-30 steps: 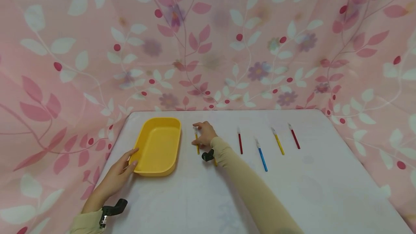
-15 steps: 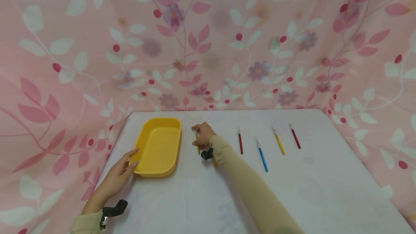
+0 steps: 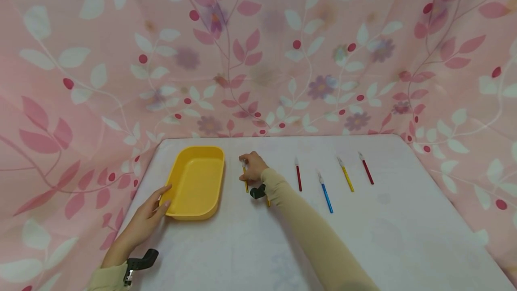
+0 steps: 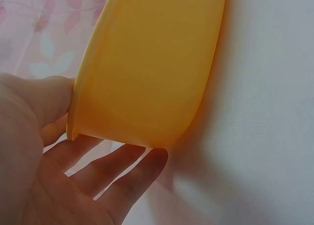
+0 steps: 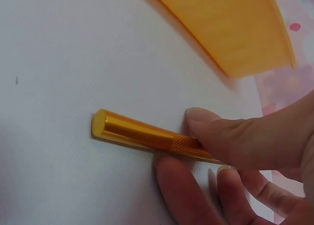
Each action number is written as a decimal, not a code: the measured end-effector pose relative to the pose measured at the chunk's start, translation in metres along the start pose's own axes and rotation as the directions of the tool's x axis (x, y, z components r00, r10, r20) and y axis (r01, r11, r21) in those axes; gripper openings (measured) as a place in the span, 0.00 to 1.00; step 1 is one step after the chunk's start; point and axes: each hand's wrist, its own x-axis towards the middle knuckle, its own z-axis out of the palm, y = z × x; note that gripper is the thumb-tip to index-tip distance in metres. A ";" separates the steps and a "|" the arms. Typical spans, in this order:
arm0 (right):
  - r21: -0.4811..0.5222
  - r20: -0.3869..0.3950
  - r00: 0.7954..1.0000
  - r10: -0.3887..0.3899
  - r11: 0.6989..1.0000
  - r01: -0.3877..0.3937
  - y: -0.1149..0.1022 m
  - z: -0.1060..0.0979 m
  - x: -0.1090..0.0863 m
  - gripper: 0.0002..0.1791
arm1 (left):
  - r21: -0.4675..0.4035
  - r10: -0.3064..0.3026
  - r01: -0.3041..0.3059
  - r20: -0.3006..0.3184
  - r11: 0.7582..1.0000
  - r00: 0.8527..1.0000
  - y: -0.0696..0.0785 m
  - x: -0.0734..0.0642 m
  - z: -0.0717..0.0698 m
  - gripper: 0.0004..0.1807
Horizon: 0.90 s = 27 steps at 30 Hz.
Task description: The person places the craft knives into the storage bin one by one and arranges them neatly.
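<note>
Right wrist: yellow knife (image 5: 135, 129) pinched w/in R hand (image 5: 260, 146).

Near the table's left edge, the tray (image 3: 195, 187) looks like smooth plastic, satin rather than glossy. The yellow tool (image 5: 135, 129) beside it has a polished, metallic-looking barrel, roughened by a knurled band (image 5: 180, 142). Towards the table's right edge, the blue tool (image 3: 326, 197) has a shiny handle and a clear, plastic-looking tip (image 3: 320, 178). The white tabletop covering (image 3: 226, 255) looks like matt, finely woven cloth; along the far edge hangs smooth printed fabric (image 3: 278, 71).
</note>
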 end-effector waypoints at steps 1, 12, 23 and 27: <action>0.008 -0.004 1.000 0.003 1.000 -0.003 0.001 0.001 0.000 0.41 | -0.003 0.003 -0.003 -0.001 1.000 1.000 0.000 0.000 0.000 0.36; 0.021 -0.065 0.998 -0.002 1.000 0.003 -0.005 -0.001 -0.010 0.46 | -0.031 -0.032 0.032 -0.003 0.999 0.999 0.003 -0.003 0.001 0.34; 0.414 -0.043 0.992 -0.116 0.902 0.123 -0.031 -0.024 -0.032 0.44 | -0.025 -0.036 0.035 -0.008 0.999 0.999 0.002 -0.003 0.002 0.34; 0.481 -0.049 0.988 -0.147 0.863 0.152 -0.048 -0.030 -0.037 0.43 | -0.030 -0.028 0.028 -0.011 0.999 1.000 0.001 -0.002 0.001 0.33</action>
